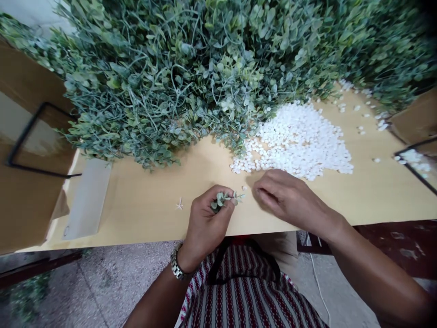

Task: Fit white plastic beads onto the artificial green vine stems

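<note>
My left hand (pixel 206 223), with a metal-banded watch (pixel 176 263) on its wrist, is closed on a small green leafy sprig (pixel 221 199). The sprig's tip points right, towards my other hand. My right hand (pixel 290 197) has its fingers curled in a pinch just above the table; whatever may be between the fingertips is hidden. A single small white piece (pixel 244 187) lies between the two hands. Right behind my right hand spreads a heap of small white pieces (pixel 303 141). A tiny branched white piece (pixel 179 204) rests left of my left hand.
A thick mass of green artificial foliage (pixel 191 68) covers the back of the wooden table (pixel 146 200). Cardboard boxes with black wire frames (pixel 27 136) stand at both sides. A pale translucent strip (pixel 88 200) lies at the left. More white pieces (pixel 414 159) sit far right.
</note>
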### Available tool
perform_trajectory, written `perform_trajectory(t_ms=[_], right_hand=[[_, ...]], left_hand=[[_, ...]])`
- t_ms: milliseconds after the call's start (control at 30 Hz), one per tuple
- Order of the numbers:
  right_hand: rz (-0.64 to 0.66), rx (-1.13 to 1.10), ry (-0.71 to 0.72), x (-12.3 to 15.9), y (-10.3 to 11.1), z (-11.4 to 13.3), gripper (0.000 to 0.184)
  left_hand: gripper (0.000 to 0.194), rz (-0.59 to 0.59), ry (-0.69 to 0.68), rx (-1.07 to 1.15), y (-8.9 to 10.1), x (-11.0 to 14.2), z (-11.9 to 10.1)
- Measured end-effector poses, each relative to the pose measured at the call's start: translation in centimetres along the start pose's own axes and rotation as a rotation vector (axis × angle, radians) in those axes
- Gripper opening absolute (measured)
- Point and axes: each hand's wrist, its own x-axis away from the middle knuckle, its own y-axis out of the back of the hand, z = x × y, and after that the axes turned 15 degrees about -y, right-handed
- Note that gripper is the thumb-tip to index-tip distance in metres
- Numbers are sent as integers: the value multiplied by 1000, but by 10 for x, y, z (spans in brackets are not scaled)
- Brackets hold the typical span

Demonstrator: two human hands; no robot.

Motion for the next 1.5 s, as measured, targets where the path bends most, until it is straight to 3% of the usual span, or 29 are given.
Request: perform_trajectory(t_ms=[200, 467, 700, 900, 1167, 1500], right_hand=[[-6, -333, -73, 10, -2, -1, 17], [25, -928, -361, 18, -3, 17, 6], [151, -1246, -396, 20, -20, 17, 11], [233, -1499, -438, 21, -28, 16, 8], [274, -1630, -482, 21, -28, 18, 7], [273, -1638, -500, 23, -28, 16, 7]], left_hand=[[10, -26, -8, 97, -4, 0, -2], [5, -30, 15, 130, -6, 1, -3], [5, -45, 39, 162, -12, 3, -2], [10, -18, -58, 229, -14, 4, 1], [8, 49, -260, 298, -13, 1, 7], [8, 54, -295, 253, -14, 2, 9]])
